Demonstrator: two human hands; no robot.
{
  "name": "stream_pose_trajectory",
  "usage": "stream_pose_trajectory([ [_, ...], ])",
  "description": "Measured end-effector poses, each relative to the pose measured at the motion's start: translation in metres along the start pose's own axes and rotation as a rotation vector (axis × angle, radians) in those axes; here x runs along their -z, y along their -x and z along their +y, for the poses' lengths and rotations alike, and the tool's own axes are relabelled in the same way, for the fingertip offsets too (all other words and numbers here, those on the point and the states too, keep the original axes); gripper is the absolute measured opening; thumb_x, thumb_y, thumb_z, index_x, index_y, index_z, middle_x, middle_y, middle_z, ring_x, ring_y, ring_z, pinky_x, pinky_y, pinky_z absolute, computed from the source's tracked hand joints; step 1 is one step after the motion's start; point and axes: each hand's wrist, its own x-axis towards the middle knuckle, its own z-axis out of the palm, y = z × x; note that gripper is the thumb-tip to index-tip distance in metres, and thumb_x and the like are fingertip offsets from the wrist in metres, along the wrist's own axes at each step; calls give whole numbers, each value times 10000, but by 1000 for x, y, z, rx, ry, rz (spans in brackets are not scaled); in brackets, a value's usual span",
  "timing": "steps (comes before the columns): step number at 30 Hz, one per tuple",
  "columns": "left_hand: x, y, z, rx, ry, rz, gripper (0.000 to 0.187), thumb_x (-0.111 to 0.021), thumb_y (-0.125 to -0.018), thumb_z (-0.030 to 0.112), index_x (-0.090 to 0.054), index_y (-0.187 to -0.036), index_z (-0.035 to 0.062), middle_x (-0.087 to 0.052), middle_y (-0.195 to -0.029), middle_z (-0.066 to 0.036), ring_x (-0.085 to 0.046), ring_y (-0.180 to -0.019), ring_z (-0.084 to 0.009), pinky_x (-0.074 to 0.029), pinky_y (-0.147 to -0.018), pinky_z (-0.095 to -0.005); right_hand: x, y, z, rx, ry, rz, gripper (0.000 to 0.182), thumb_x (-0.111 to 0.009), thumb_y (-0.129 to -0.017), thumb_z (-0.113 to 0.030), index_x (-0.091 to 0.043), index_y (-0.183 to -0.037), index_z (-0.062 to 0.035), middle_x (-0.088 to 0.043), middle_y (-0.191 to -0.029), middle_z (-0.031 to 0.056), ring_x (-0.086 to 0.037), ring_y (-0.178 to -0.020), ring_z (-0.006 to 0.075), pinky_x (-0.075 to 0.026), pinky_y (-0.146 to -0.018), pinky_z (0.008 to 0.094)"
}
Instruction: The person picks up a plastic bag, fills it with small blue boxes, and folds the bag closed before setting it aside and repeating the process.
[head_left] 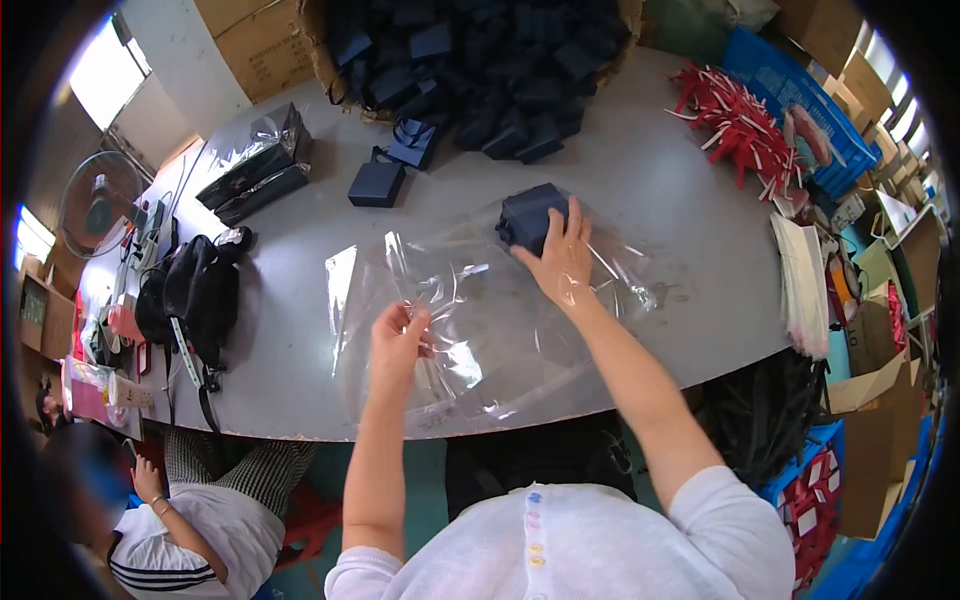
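Observation:
A large clear plastic bag (520, 355) lies spread over the grey table in front of me. My left hand (397, 345) pinches the film at the bag's near left part, fingers curled. A dark navy box (532, 215) is at the far end of the bag, the film seeming to lie around it. My right hand (562, 262) grips the box's near right side, thumb in front and fingers along the right. The wrist appears to be under the film. Farther back, a navy box (377, 185) and a small navy gift bag (412, 143) stand together.
A big carton (312, 45) spills navy boxes (500, 110) onto the table's far side. Plastic-wrapped dark packs (262, 165) and a black bag (200, 285) are at left. Red and white ribbons (735, 130) and a white stack (800, 285) are at right. Another person (215, 530) sits at lower left.

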Motion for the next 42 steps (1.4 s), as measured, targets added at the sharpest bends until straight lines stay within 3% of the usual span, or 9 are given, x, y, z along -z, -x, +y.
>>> stream_pose_trajectory([
  [4,46,-35,29,-495,-486,454,282,-695,-873,100,-607,-1116,-12,-637,-966,-81,-626,-864,-166,-521,-651,-286,98,48,31,562,82,-583,821,-735,-819,-374,-362,-1461,-23,-320,-1507,233,-416,-1305,462,-386,-1056,517],
  [6,56,-59,51,-543,-602,279,388,-723,-835,98,-593,-1182,-18,-638,-1086,-113,-618,-985,-199,-528,-776,-318,147,-11,45,593,-499,-1723,695,-717,-854,-333,-447,-1407,-9,-545,-1337,205,-570,-1195,329,-469,-986,461],
  [8,32,-117,58,-533,-682,-19,412,-723,-816,77,-591,-1199,0,-640,-1141,-128,-630,-1025,-219,-524,-829,-346,168,-75,55,369,-1182,-1595,543,-708,-872,-261,-534,-1320,-7,-661,-1132,156,-649,-1027,219,-522,-890,373],
  [12,-72,-253,42,-749,-897,-264,583,-742,-746,59,-556,-1299,41,-614,-1216,-173,-602,-1142,-271,-504,-927,-368,2,-185,111,-368,-502,-122,828,-805,-760,-323,-389,-1416,-35,-626,-1113,176,-657,-894,223,-537,-767,330],
  [23,-170,-340,10,-944,-1327,130,746,-829,-635,204,-561,-1331,166,-487,-1144,-162,-518,-1057,-351,-451,-912,-432,-15,-167,174,-700,-1170,-610,588,-699,-861,-237,-509,-1367,-4,-634,-1180,134,-635,-1020,226,-580,-669,376],
  [27,-160,-336,11,-1027,-1069,66,635,-802,-680,209,-594,-1272,111,-557,-1107,-163,-565,-1040,-369,-479,-877,-429,50,-98,243,-666,-834,-625,667,-706,-847,-352,-479,-1402,-60,-555,-1317,175,-565,-1176,295,-544,-853,463],
  [29,-164,-322,24,-985,-873,177,545,-772,-724,204,-602,-1219,52,-623,-997,-161,-613,-907,-411,-507,-827,-426,67,-73,246,-124,-138,-414,850,-753,-773,-447,-396,-1461,-98,-388,-1463,224,-414,-1325,363,-406,-1059,507],
  [35,-182,-181,99,-90,71,-261,394,-720,-870,200,-536,-1168,20,-657,-961,-104,-678,-774,-190,-589,-663,-340,80,-39,227,94,50,-571,1016,-803,-652,-401,-292,-1498,-165,-360,-1449,254,-383,-1299,448,-332,-1104,513],
  [42,-258,-21,-7,221,306,-281,590,-766,-822,119,-338,-1215,14,-500,-1185,-161,-606,-995,-225,-588,-728,-369,152,4,193,-970,-882,-104,823,-695,-779,-494,-340,-1450,-174,-536,-1283,134,-531,-1109,277,-458,-867,431],
])
